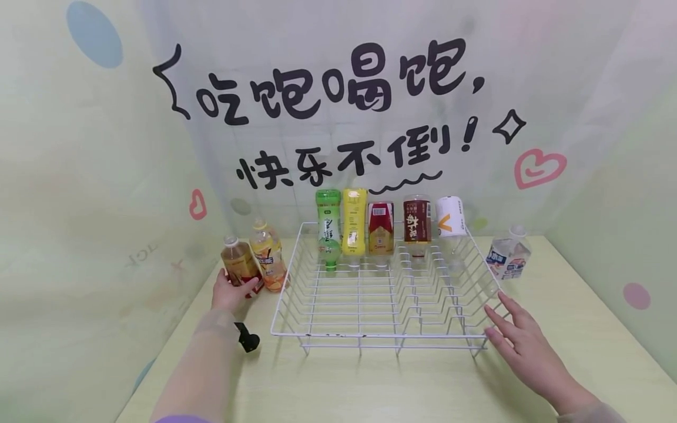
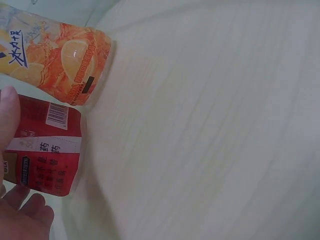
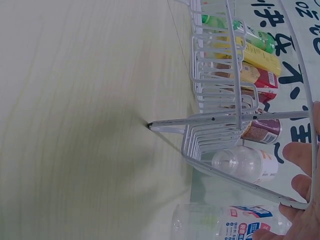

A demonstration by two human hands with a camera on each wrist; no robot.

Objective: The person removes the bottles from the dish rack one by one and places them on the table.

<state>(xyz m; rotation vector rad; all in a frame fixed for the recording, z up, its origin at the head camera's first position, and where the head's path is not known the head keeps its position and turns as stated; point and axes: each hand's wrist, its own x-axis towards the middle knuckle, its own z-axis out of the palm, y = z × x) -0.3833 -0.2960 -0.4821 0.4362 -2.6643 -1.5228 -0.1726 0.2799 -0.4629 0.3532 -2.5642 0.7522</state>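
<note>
My left hand (image 1: 228,295) grips a bottle with a red and brown label (image 1: 240,263) low down, thumb on one side and fingers on the other. In the left wrist view the red lower part of that bottle shows between thumb and fingertips. Right beside it stands a bottle with an orange label (image 1: 270,258). My right hand (image 1: 526,346) is at the front right corner of a white wire rack (image 1: 349,336), its fingers spread and fairly straight along the rim. Upside down in the back of the rack stand several bottles, among them a green one (image 1: 329,220) and a yellow one (image 1: 355,220).
Also inverted in the rack are a red and gold bottle (image 1: 381,229), a dark red labelled one (image 1: 417,220) and a white labelled one (image 1: 451,217). A clear bottle (image 1: 510,255) stands upright outside, at the right. Behind the table (image 1: 338,388) hangs a printed backdrop (image 1: 338,135).
</note>
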